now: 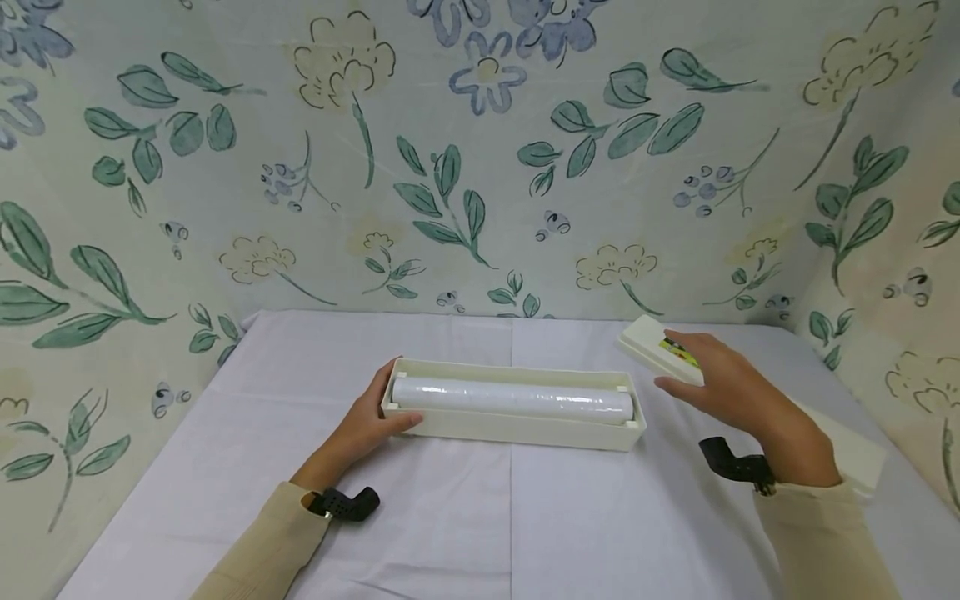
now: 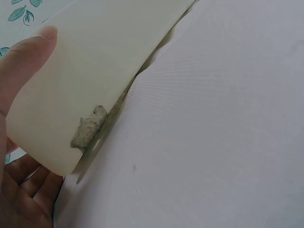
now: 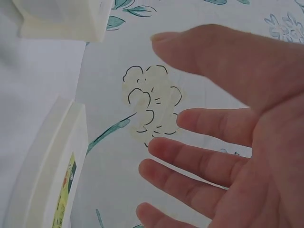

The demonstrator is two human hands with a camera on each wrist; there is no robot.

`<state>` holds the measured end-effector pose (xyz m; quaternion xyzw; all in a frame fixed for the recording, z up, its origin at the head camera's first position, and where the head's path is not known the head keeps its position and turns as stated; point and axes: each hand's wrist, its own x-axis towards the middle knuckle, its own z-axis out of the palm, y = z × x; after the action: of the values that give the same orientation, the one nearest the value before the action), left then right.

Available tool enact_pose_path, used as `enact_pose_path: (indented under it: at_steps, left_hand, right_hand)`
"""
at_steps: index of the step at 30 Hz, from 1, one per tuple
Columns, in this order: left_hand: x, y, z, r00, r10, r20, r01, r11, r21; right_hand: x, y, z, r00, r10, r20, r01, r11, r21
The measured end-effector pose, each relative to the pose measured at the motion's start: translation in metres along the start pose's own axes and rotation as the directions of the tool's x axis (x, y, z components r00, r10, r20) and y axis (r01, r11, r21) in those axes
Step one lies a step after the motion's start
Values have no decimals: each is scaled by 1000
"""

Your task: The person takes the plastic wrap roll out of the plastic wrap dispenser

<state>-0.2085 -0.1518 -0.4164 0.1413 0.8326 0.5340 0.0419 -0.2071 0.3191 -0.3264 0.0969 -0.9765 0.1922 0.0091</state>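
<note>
A long cream plastic wrap dispenser box [image 1: 517, 429] stands lidless on the table, with a white, shiny roll of plastic wrap [image 1: 517, 398] lying lengthwise inside. My left hand [image 1: 372, 412] grips its left end, thumb on the near wall and fingers round the far side. In the left wrist view, the thumb lies flat on the wall of the box [image 2: 95, 61]. To the right is a long cream lid [image 1: 652, 343] with a yellow-green label [image 1: 678, 352]. My right hand [image 1: 731, 387] is over it, fingers spread; the right wrist view shows a gap between fingertips and lid [image 3: 52, 161].
A white cloth [image 1: 450, 517] with a crease down its middle covers the table. Behind and at the sides hang floral curtains [image 1: 480, 167]. My right forearm hides part of the lid. A rough grey patch [image 2: 89, 129] sticks to the box's lower wall.
</note>
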Motion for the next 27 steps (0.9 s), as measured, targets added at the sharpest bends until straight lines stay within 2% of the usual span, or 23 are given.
enact_pose_path:
  at_steps: [16,24,27]
  left_hand:
    - [0,0,-1,1000,-5,-5,5,1000,2]
    - [-1,2,-2,1000,-4,-3,4,1000,20]
    - [1,-4,-1,1000,-5,-4,5,1000,18]
  right_hand:
    - [-1,-8,3,994,-108,-13,108,994,3]
    - [0,-12,4,994,-111,1,111,994,11]
    - [0,-14,5,996,-93,8,92,996,11]
